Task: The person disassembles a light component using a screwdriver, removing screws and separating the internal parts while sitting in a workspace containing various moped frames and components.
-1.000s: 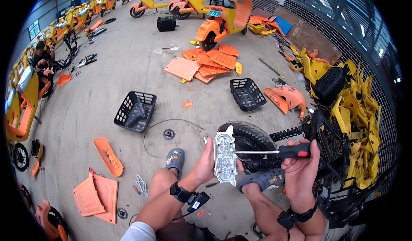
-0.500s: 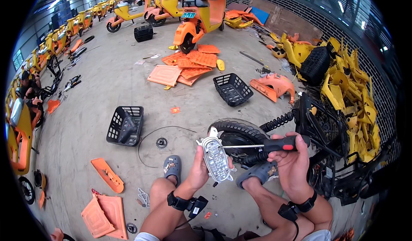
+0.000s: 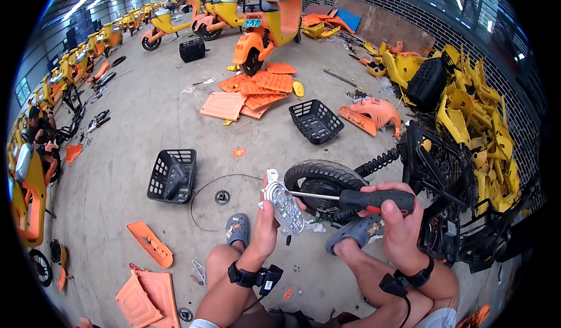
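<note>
Presently catalogued: one left hand (image 3: pixel 266 226), fingers wrapped around the lower end of a silvery ribbed lamp housing (image 3: pixel 284 206), which stood tilted with its long axis running up and away from the palm toward the person's left; one right hand (image 3: pixel 397 223), fingers closed tight on the black-and-red handle of a screwdriver (image 3: pixel 350 198). The screwdriver lay almost level, its long axis pointing leftward from the right fingers, the metal shaft crossing the gap and its tip meeting the housing just above the left fingers. The right hand was therefore the working one, the left the holder; the two hands sat well apart, joined only by the shaft. Beyond the fingers, just behind the housing, lay a black scooter wheel (image 3: pixel 320 181) with a coiled spring (image 3: pixel 378 162). Left of the left fingers, on the concrete floor (image 3: pixel 140 123): a black basket (image 3: pixel 172 175), a small sprocket (image 3: pixel 222 197), orange panels (image 3: pixel 150 243). Beyond the right fingers: a heap of yellow body parts (image 3: pixel 479 123).
</note>
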